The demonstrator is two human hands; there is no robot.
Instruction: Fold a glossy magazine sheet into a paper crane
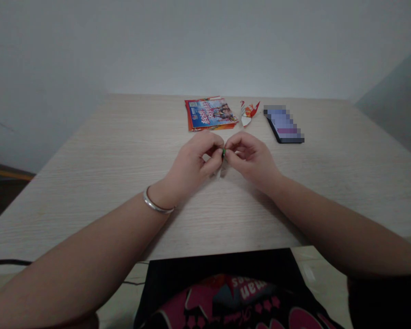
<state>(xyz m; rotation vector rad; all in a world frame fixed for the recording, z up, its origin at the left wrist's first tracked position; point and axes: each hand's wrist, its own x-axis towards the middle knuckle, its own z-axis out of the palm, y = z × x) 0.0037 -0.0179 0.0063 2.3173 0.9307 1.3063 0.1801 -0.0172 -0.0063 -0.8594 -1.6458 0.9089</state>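
Observation:
Above the middle of the table, my left hand and my right hand meet with their fingertips nearly touching. Thumb and forefinger of each are pinched on a small green-edged packet, its kind not clear. A thin, pale, see-through part hangs below the fingers, and the rest is covered by them. A silver bangle circles the left wrist. Just beyond the hands lies a stack of flat printed packets, blue on top with orange ones beneath. To its right is a torn, crumpled red-and-white wrapper.
A black phone with its screen lit lies right of the wrapper. The pale wood-grain table meets a white wall at the back. A dark cable runs near the table's left front edge.

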